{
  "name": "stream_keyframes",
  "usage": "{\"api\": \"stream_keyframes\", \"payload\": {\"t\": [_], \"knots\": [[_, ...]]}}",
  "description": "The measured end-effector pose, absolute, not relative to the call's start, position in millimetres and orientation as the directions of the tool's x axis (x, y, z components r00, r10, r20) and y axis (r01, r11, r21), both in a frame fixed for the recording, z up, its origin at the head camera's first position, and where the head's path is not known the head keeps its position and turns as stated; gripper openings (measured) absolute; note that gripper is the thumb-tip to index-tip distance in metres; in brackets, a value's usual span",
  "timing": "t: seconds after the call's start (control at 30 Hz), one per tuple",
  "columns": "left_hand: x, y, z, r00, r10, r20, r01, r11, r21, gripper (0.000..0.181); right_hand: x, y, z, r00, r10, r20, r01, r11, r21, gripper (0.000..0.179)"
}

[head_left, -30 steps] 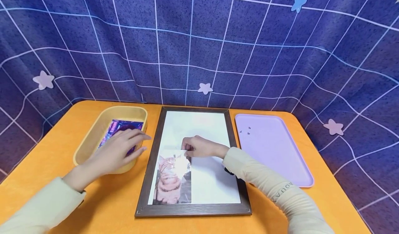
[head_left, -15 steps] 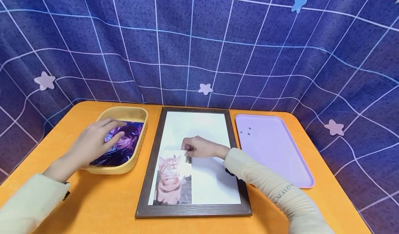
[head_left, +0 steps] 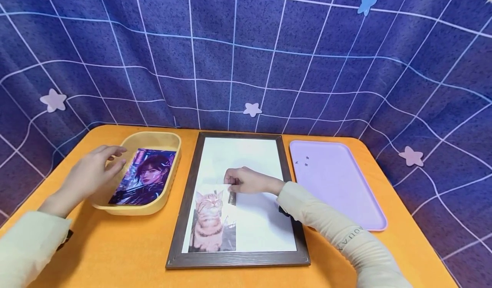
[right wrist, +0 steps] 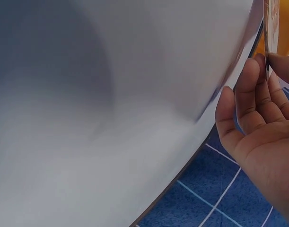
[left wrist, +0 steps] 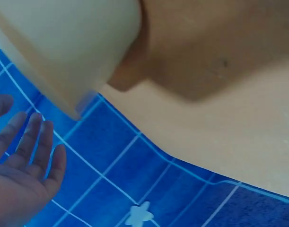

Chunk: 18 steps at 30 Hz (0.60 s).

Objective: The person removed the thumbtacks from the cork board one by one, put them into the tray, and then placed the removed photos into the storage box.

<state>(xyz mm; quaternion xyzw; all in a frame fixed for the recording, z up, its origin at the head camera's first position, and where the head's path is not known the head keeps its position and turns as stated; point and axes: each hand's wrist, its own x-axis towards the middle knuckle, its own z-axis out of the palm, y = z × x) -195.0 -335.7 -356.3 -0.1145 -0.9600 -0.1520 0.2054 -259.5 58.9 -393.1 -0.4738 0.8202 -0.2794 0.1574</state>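
A cat picture card (head_left: pixel 207 226) stands over the lower left of a white board (head_left: pixel 250 155) in a dark wooden frame (head_left: pixel 238 260). My right hand (head_left: pixel 247 180) pinches its upper right corner between thumb and fingers; in the right wrist view the card (right wrist: pixel 272 28) shows nearly edge-on. At the left, my left hand (head_left: pixel 90 173) hovers by the left rim of a yellow bin (head_left: pixel 147 209), fingers relaxed and holding nothing. Inside that bin lies a purple picture card (head_left: pixel 147 177) of a person. The left wrist view shows the left hand (left wrist: pixel 28 165) with fingers spread near the bin's wall (left wrist: pixel 64 52).
To the right of the frame lies a lilac tray (head_left: pixel 338 185) with a few tiny dark pieces (head_left: pixel 306 164) near its left edge. An orange cloth (head_left: pixel 127 254) covers the table. Behind it hangs a blue gridded curtain (head_left: pixel 215 57) with star shapes.
My left hand has moved left, from over the bin's right side to its left rim, uncovering the purple card. My right hand stays on the cat card, whose glare has shifted.
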Motion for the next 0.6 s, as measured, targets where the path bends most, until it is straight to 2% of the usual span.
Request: {"api": "stream_keyframes", "payload": {"t": [0.27, 0.6], "knots": [[-202.3, -359.4, -361.6, -0.915, 0.102, 0.389, 0.224, 0.933, 0.281, 0.031, -258.8, 60.4, -389.3, -0.512, -0.858, 0.029, -0.674, 0.381, -0.633, 0.010], [-205.5, -375.6, -362.4, -0.968, 0.038, 0.249, 0.143, 0.896, 0.420, 0.029, -259.1, 62.4, -382.8, -0.525, -0.850, 0.046, -0.658, 0.371, -0.655, 0.010]]}}
